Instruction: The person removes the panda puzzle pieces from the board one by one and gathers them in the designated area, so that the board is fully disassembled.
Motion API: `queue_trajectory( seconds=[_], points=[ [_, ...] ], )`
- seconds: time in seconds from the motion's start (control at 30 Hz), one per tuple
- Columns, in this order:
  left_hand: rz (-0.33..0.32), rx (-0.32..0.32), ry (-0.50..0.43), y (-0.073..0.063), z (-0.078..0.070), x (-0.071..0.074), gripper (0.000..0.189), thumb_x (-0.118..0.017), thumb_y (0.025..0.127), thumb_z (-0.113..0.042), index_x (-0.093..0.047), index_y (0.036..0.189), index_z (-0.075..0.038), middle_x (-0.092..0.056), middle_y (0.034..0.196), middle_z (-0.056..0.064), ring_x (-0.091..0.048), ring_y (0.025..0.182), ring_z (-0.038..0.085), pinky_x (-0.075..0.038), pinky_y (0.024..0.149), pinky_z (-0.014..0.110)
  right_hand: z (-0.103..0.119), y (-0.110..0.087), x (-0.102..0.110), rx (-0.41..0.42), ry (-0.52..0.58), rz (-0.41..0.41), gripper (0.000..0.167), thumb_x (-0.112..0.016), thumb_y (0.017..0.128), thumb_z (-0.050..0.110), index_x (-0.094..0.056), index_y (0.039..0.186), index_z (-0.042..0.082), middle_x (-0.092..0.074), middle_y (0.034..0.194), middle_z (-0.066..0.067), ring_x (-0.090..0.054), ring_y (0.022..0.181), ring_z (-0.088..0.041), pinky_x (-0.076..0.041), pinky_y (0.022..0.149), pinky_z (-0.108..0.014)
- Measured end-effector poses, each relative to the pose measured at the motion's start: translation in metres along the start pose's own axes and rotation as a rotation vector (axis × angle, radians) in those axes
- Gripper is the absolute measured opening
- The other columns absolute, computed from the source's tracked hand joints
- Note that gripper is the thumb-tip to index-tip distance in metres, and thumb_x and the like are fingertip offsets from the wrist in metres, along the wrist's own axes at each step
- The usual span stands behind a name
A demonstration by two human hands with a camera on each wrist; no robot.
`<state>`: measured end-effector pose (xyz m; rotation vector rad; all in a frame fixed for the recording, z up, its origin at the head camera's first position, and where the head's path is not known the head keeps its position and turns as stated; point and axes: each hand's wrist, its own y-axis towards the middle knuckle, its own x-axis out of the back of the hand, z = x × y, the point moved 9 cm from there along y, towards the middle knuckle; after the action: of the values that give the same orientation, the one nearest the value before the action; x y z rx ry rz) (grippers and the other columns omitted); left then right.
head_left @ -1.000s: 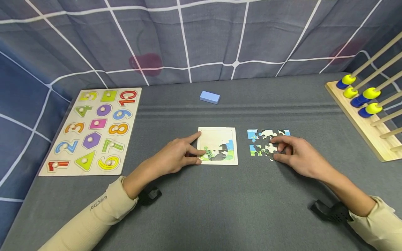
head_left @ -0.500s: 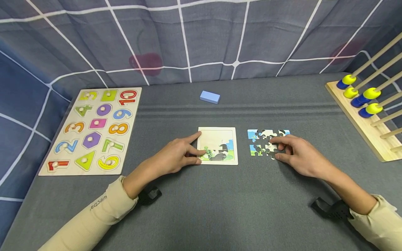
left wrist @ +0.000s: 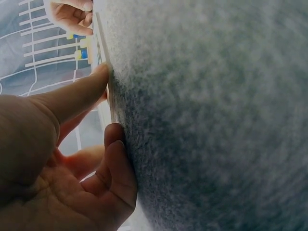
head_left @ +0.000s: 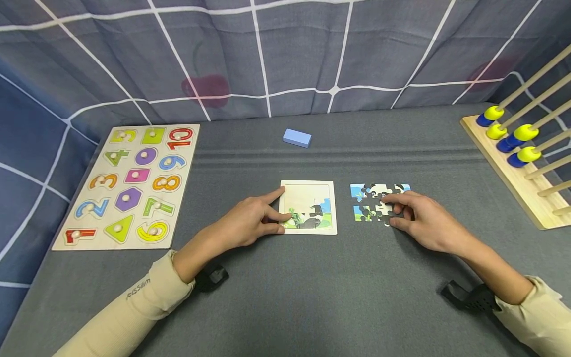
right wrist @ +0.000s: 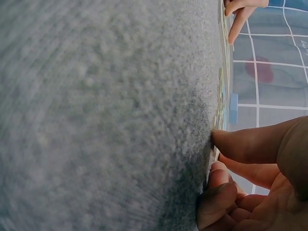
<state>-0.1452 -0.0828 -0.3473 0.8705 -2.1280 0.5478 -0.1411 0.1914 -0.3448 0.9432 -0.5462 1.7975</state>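
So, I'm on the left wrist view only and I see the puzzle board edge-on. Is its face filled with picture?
Observer: No. In the head view, the puzzle board shows a panda picture along its bottom and right side; the upper left is bare.
Operator: And what lies at the right grip?
Observer: Puzzle pieces, laid close together to the right of the puzzle board. I can't tell whether one is pinched.
Operator: Anything farther back, beyond the puzzle board?
Observer: Yes, a blue block, lying apart from both the puzzle board and the puzzle pieces.
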Motion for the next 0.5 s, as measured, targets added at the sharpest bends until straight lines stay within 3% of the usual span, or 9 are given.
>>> queue_trajectory(
  seconds=[0.23,0.5],
  points=[
    [-0.006,-0.006,0.004,0.0009,-0.0005,0.001,0.032,-0.074,0.089,-0.017,-0.072,0.12,-0.009,-0.031,0.154,0.023,-0.064,0.09,0.008,-0.044,0.098,0.044,-0.0004,0.0005,0.0007,0.004,0.02,0.001,0.037,-0.074,0.083,-0.004,-0.066,0.12,-0.001,-0.054,0.086,0.002,-0.045,0.068,-0.007,-0.036,0.062,-0.024],
    [0.001,0.006,0.002,0.0005,0.0016,-0.0003,0.033,-0.074,0.089,-0.017,-0.071,0.121,-0.01,-0.031,0.154,0.023,-0.062,0.076,0.002,-0.045,0.096,0.044,0.0027,0.0047,0.0051,-0.027,0.147,0.001,0.032,-0.071,0.087,-0.004,-0.066,0.118,-0.002,-0.055,0.087,-0.002,-0.048,0.071,-0.01,-0.037,0.062,-0.022]
  ],
)
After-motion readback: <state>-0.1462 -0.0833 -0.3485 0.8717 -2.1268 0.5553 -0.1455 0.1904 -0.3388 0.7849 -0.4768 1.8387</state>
